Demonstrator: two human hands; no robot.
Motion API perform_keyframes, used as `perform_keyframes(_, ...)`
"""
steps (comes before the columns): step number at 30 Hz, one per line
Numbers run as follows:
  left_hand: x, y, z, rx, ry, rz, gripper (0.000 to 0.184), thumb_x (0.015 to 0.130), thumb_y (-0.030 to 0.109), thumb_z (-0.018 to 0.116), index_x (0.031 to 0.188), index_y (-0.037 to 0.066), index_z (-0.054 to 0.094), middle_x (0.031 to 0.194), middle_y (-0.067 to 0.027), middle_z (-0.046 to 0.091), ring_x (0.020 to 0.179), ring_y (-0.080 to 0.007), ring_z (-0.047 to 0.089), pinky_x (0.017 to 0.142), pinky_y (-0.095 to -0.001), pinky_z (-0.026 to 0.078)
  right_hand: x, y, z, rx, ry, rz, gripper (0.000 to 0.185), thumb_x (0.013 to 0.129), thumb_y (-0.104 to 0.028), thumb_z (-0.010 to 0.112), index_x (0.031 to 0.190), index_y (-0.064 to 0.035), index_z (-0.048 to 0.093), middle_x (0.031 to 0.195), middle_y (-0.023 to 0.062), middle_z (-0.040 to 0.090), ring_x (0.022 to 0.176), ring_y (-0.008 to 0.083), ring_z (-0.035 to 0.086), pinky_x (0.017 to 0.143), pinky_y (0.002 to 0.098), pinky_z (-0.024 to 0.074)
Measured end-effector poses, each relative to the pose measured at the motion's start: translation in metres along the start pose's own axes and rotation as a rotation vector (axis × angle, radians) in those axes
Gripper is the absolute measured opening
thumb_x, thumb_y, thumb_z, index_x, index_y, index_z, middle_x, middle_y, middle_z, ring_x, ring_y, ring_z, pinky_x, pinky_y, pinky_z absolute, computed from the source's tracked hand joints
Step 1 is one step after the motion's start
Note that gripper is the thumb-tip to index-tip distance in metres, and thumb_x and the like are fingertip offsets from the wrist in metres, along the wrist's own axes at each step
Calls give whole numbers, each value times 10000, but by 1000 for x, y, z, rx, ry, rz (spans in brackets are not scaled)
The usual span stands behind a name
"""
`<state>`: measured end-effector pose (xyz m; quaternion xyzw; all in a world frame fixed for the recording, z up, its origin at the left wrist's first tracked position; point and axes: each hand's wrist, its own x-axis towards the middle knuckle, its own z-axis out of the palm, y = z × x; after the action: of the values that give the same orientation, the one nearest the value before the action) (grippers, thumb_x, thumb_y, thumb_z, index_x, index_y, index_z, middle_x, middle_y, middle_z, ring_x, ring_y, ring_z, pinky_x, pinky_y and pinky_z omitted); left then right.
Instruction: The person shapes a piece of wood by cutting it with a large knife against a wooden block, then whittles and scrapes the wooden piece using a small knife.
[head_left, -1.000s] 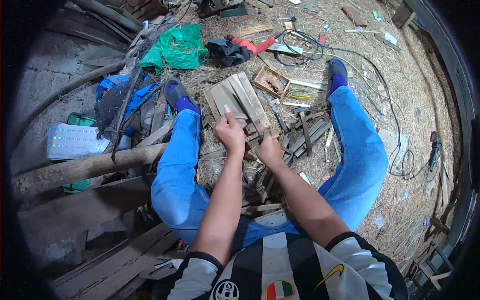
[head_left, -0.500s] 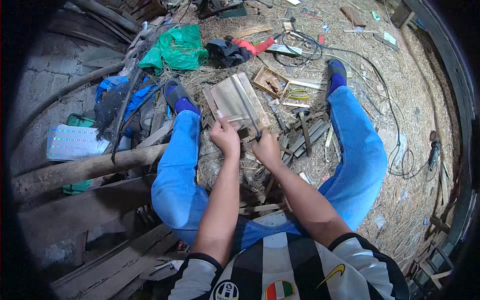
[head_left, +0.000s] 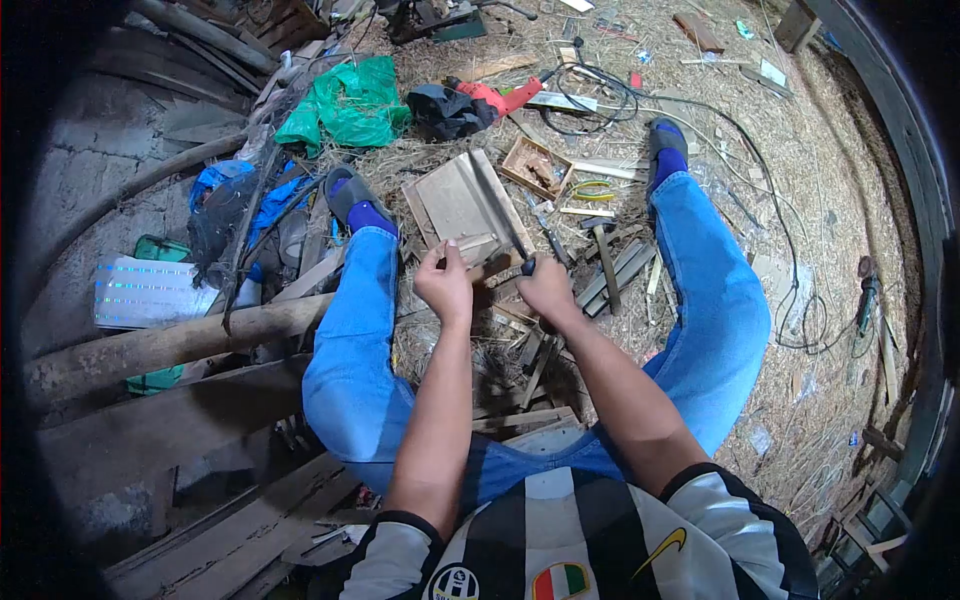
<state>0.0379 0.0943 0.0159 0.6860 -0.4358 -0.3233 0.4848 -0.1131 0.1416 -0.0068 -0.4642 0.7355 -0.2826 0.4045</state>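
My right hand (head_left: 547,288) is closed round the black handle of a long, narrow-bladed tool (head_left: 497,205), a knife or a file; I cannot tell which. Its blade points away from me, over the right side of a shallow wooden tray-like board (head_left: 450,200) on the ground between my feet. At the board's near edge, my left hand (head_left: 444,285) is closed in a pinch on a thin wood strip (head_left: 474,246). Right of the board stands a small wooden box (head_left: 537,168) with scraps inside. A hammer (head_left: 606,262) and yellow-handled pliers (head_left: 592,191) lie nearby.
A red power tool (head_left: 510,97) and a green plastic bag (head_left: 350,105) lie beyond the board. A black cable (head_left: 720,112) runs along the right. Wooden poles (head_left: 170,330) and planks crowd the left. Straw and wood scraps cover the ground.
My right hand has moved slightly right and nearer my left-to-right middle, with the blade shifting rightward over the board. My left hand has shifted slightly left and down.
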Motion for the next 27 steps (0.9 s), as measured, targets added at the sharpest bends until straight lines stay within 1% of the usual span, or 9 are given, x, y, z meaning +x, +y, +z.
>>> perform_keyframes(5,-5,4,1,14,34,-16,203,908,120,666,876,-80,681,699,-84,666,566,-141,646,508,-267,501,-20,-26,3,-105,77,-48,357,785,-123,639,1101,17,551,854,298,663,846,481,655,773,536,531)
perform_keyframes(10,-4,-4,7,-12,90,20,228,874,156,691,747,-31,660,583,-122,663,476,-178,635,485,-300,485,-21,-9,18,-284,23,-15,317,800,-134,635,1074,2,550,892,281,672,845,451,669,772,528,543)
perform_keyframes(13,-2,-11,5,196,56,161,241,868,165,674,726,-28,644,564,-136,645,443,-214,619,460,-317,476,-18,-5,14,-326,-45,-10,309,800,-135,631,1068,-1,556,892,271,680,837,436,678,768,521,549)
perform_keyframes(15,5,-8,3,284,-122,53,272,873,198,645,720,-27,641,556,-149,633,414,-241,597,432,-332,463,-14,0,11,-346,-49,-45,306,804,-132,625,1072,0,556,849,266,685,813,432,685,748,522,553)
perform_keyframes(16,5,-2,0,284,-124,56,272,873,198,645,720,-27,641,556,-149,633,414,-241,597,432,-332,463,-12,2,11,-374,-57,-45,314,796,-159,641,1067,-13,578,851,253,690,824,418,689,754,516,554)
perform_keyframes(19,3,5,-12,273,-400,-307,391,957,352,581,896,-20,686,592,-83,634,407,-173,569,358,-292,416,-16,-12,-3,-395,-80,-22,305,786,-206,657,1037,-37,617,876,230,698,848,396,692,774,503,553)
perform_keyframes(23,7,-10,-24,168,-581,-482,384,976,364,570,998,-3,678,673,-84,653,457,-164,583,395,-285,435,-14,-20,-13,-369,-94,47,278,780,-238,655,998,-66,654,880,213,704,859,384,692,798,493,550)
perform_keyframes(25,6,-6,-25,142,-709,-691,392,996,377,542,1126,19,638,745,-87,657,509,-150,587,440,-288,449,-7,-12,-10,-411,-113,46,281,767,-226,659,996,-64,656,873,210,704,856,384,693,797,494,551)
perform_keyframes(27,5,-11,-22,79,-760,-688,396,1003,376,530,1156,21,615,746,-83,653,510,-147,578,446,-288,443,1,-1,-4,-451,-133,43,284,755,-213,663,995,-62,657,867,206,705,854,384,693,797,495,551)
